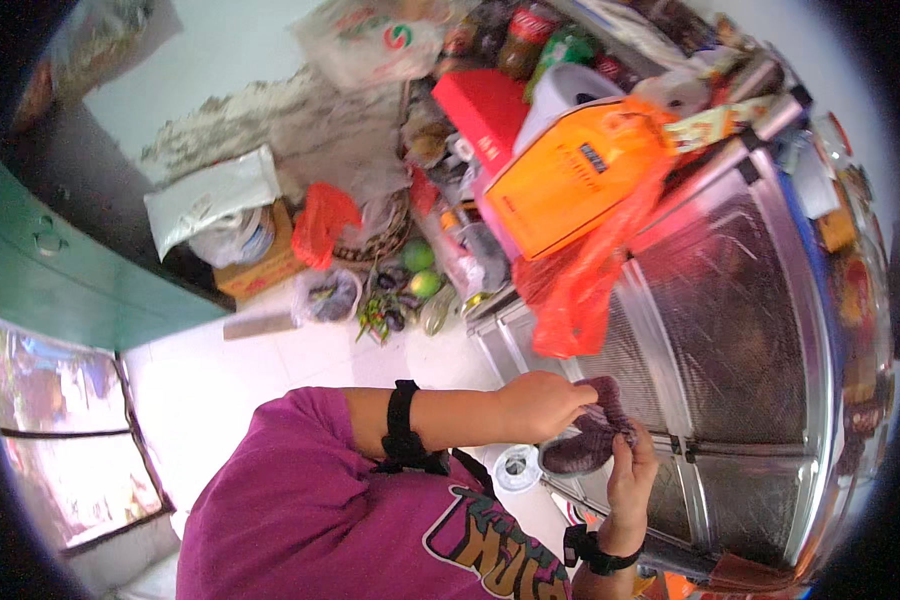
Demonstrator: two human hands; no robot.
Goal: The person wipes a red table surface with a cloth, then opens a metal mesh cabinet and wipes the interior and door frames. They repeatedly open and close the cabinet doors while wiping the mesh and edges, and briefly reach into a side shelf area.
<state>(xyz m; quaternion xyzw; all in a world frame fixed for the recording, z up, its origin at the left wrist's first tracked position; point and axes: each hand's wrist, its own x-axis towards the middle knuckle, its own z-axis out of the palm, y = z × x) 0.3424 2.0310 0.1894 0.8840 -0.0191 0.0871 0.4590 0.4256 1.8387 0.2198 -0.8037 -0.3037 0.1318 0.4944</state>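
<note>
A dark purple, ribbed knit slipper (576, 452) with a greyish rim along its edge is held in front of my torso. My left hand (544, 405) pinches the upper part of it. My right hand (632, 465) grips its other side near the opening, thumb and fingers closed on the knit. Each arm wears a black strap. Below the slipper, a round white container (517, 469) stands on the floor. To the right of both hands rises a metal-framed cabinet with mesh doors (727, 300).
An orange bag (581, 172) and a hanging red plastic bag (574, 315) lie over the cabinet's edge. Eggplants (395, 320), green round produce (424, 284) and peppers (373, 321) rest on the floor. Behind them are a cardboard box (259, 274) and a wicker basket (379, 244).
</note>
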